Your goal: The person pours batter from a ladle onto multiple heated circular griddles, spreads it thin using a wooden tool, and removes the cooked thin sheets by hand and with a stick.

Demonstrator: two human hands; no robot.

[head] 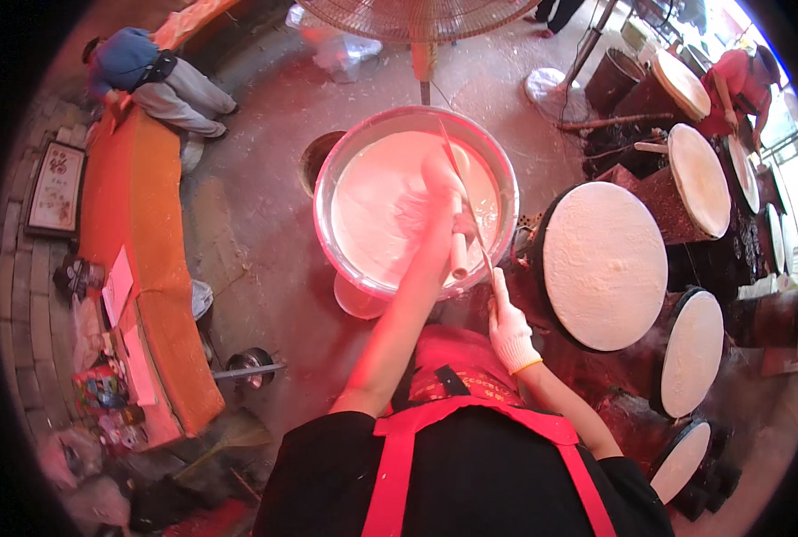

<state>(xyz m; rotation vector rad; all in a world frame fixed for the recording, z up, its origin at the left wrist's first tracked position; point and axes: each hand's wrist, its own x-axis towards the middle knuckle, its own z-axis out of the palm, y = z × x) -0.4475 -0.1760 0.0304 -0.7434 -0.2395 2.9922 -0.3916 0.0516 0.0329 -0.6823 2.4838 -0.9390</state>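
In front of me stands a wide round metal basin (pixel 323 201) filled with pale, thick batter or dough (pixel 378 181). My left hand (pixel 442 173) is bare and reaches into the basin, looking coated with the pale mix; its fingers are hard to make out. Beside the left wrist is a light, tube-like handle (pixel 460 255), its round end towards me. A white knit glove covers my right hand (pixel 511 332), below the basin's right rim. It grips a long thin blade or flat scraper (pixel 464 178) that slants up across the basin.
Several round pale-topped discs (pixel 607 265) on dark drums stand to the right. An orange-covered table (pixel 157 268) runs along the left, with a person (pixel 130 60) bent at its far end. Another person (pixel 741 90) works at upper right. A caged fan (pixel 419 17) stands beyond the basin.
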